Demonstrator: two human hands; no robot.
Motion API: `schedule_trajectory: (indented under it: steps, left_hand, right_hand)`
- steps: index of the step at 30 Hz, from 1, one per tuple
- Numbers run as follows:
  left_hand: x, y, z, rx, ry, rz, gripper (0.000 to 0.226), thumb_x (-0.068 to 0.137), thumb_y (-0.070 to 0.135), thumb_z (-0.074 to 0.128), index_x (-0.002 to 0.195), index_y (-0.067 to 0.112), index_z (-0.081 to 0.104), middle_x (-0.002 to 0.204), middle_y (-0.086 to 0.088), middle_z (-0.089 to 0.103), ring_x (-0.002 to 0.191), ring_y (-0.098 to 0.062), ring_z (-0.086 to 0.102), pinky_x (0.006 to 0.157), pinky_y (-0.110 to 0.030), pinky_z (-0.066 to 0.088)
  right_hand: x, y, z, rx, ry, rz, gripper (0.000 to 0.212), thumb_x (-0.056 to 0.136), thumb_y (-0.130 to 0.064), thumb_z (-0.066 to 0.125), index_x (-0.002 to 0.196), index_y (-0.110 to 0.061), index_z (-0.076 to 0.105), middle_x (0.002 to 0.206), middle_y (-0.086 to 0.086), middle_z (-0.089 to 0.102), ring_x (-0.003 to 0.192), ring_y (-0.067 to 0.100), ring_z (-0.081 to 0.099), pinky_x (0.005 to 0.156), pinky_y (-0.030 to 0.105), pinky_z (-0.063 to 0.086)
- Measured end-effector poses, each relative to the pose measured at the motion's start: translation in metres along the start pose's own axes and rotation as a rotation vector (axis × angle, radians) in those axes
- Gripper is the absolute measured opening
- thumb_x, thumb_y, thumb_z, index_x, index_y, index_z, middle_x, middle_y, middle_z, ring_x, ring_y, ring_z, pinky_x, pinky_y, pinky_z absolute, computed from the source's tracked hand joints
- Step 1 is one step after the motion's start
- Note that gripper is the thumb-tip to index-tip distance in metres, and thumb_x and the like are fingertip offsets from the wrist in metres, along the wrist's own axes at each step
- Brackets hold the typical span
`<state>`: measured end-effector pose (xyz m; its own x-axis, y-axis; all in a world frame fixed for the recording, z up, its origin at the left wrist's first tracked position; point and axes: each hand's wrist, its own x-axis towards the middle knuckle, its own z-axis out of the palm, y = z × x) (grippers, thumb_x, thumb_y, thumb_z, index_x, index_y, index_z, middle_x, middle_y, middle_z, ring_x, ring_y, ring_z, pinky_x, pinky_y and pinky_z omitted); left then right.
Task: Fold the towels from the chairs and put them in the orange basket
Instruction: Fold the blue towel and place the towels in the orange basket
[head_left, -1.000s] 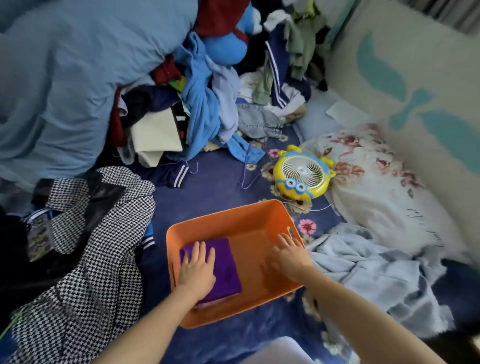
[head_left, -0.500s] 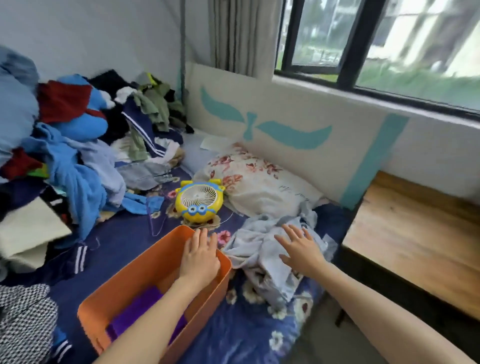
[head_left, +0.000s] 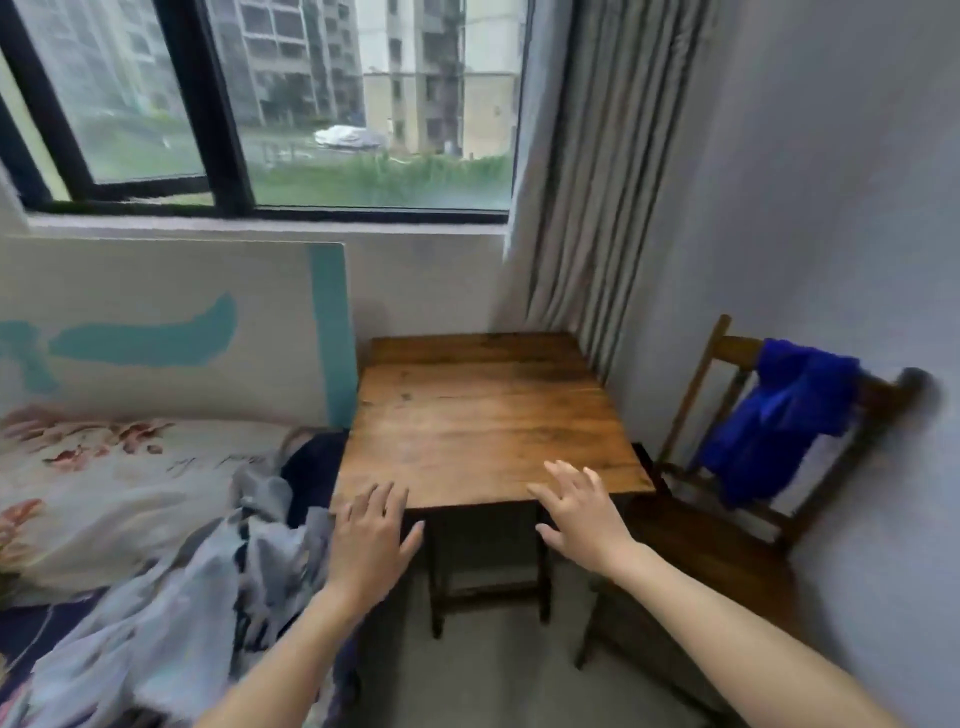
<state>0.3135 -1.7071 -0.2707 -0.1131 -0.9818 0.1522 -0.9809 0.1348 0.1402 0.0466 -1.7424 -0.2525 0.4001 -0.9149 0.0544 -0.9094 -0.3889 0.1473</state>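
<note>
A blue towel (head_left: 774, 421) hangs over the backrest of a wooden chair (head_left: 717, 551) at the right wall. My left hand (head_left: 371, 540) hovers with fingers spread near the front left corner of a wooden table (head_left: 483, 421), holding nothing. My right hand (head_left: 579, 512) reaches forward over the table's front edge, fingers straight and empty, well left of the towel. The orange basket is out of view.
The bed at left carries a floral pillow (head_left: 104, 483) and a crumpled pale grey-blue cloth (head_left: 197, 587). A painted board (head_left: 171, 327) leans under the window. A striped curtain (head_left: 576, 208) hangs behind the table. Bare floor lies below the table.
The view has swung right, away from the orange basket and bed towards the table and chair. Both hands have left the basket and now reach forward, empty.
</note>
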Motion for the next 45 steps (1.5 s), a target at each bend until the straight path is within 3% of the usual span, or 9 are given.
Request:
schedule_trajectory:
  steps: [9, 15, 18, 22, 25, 27, 34, 39, 45]
  left_hand:
    - [0.107, 0.21, 0.06, -0.094, -0.073, 0.358, 0.053, 0.08, 0.047, 0.036, 0.101, 0.012, 0.07, 0.103, -0.005, 0.07, 0.097, -0.028, 0.067, 0.07, -0.038, 0.056]
    - [0.156, 0.326, 0.078, -0.266, -0.069, 0.506, 0.048, 0.092, 0.039, 0.048, 0.134, 0.017, 0.048, 0.141, -0.004, 0.046, 0.134, -0.025, 0.035, 0.106, -0.041, 0.034]
    - [0.193, 0.371, 0.094, -0.289, -0.057, 0.525, 0.053, 0.096, 0.042, 0.039, 0.143, 0.021, 0.033, 0.151, 0.001, 0.03, 0.142, -0.02, 0.019, 0.114, -0.036, 0.02]
    - [0.25, 0.411, 0.115, -0.333, -0.057, 0.503, 0.052, 0.096, 0.041, 0.04, 0.143, 0.021, 0.032, 0.15, 0.0, 0.031, 0.141, -0.02, 0.019, 0.114, -0.035, 0.02]
    - [0.294, 0.435, 0.124, -0.374, -0.044, 0.488, 0.051, 0.093, 0.036, 0.048, 0.14, 0.016, 0.04, 0.146, -0.004, 0.039, 0.138, -0.024, 0.027, 0.111, -0.038, 0.026]
    - [0.331, 0.456, 0.131, -0.396, -0.045, 0.48, 0.051, 0.092, 0.034, 0.05, 0.138, 0.015, 0.042, 0.144, -0.006, 0.042, 0.137, -0.026, 0.03, 0.11, -0.04, 0.028]
    - [0.418, 0.523, 0.142, -0.402, -0.059, 0.511, 0.051, 0.092, 0.033, 0.051, 0.139, 0.015, 0.041, 0.146, -0.006, 0.038, 0.138, -0.026, 0.029, 0.11, -0.041, 0.027]
    - [0.437, 0.556, 0.153, -0.39, -0.061, 0.505, 0.051, 0.091, 0.031, 0.053, 0.138, 0.014, 0.043, 0.144, -0.007, 0.041, 0.136, -0.027, 0.032, 0.108, -0.041, 0.031]
    - [0.442, 0.585, 0.162, -0.358, -0.034, 0.392, 0.052, 0.091, 0.031, 0.053, 0.139, 0.014, 0.041, 0.146, -0.008, 0.038, 0.135, -0.027, 0.033, 0.106, -0.041, 0.032]
  right_hand:
    - [-0.129, 0.187, 0.041, 0.022, -0.055, 0.517, 0.056, 0.042, -0.045, 0.089, 0.092, -0.025, 0.073, 0.104, 0.008, 0.071, 0.093, 0.025, 0.069, 0.071, 0.039, 0.056]
    - [-0.174, 0.258, 0.047, 0.039, -0.127, 0.769, 0.059, 0.033, -0.04, 0.092, 0.087, -0.023, 0.075, 0.098, 0.01, 0.072, 0.087, 0.027, 0.071, 0.065, 0.039, 0.057]
    - [-0.168, 0.299, 0.043, -0.03, -0.085, 0.784, 0.059, 0.033, -0.036, 0.093, 0.087, -0.02, 0.075, 0.098, 0.013, 0.071, 0.086, 0.029, 0.071, 0.065, 0.04, 0.057]
    - [-0.14, 0.36, 0.034, -0.081, -0.073, 0.807, 0.057, 0.042, -0.031, 0.092, 0.095, -0.016, 0.073, 0.106, 0.017, 0.068, 0.094, 0.033, 0.068, 0.072, 0.043, 0.056]
    - [-0.11, 0.4, 0.028, -0.025, -0.072, 0.775, 0.051, 0.087, -0.029, 0.061, 0.134, -0.016, 0.048, 0.148, 0.019, 0.034, 0.136, 0.035, 0.033, 0.108, 0.046, 0.031]
    - [-0.088, 0.437, 0.03, -0.009, -0.074, 0.765, 0.05, 0.097, -0.03, 0.042, 0.145, -0.019, 0.029, 0.156, 0.01, 0.014, 0.144, 0.027, 0.013, 0.115, 0.04, 0.017]
    - [-0.045, 0.511, 0.057, 0.055, -0.105, 0.751, 0.052, 0.097, -0.026, 0.043, 0.146, -0.018, 0.028, 0.156, 0.01, 0.014, 0.145, 0.027, 0.01, 0.116, 0.04, 0.015]
    - [-0.034, 0.553, 0.076, 0.077, -0.123, 0.714, 0.052, 0.082, -0.025, 0.066, 0.132, -0.018, 0.051, 0.141, 0.016, 0.044, 0.134, 0.034, 0.039, 0.103, 0.043, 0.037]
    - [-0.013, 0.607, 0.083, 0.135, -0.128, 0.543, 0.054, 0.097, -0.026, 0.041, 0.147, -0.017, 0.022, 0.156, 0.012, 0.012, 0.144, 0.027, 0.009, 0.115, 0.039, 0.016]
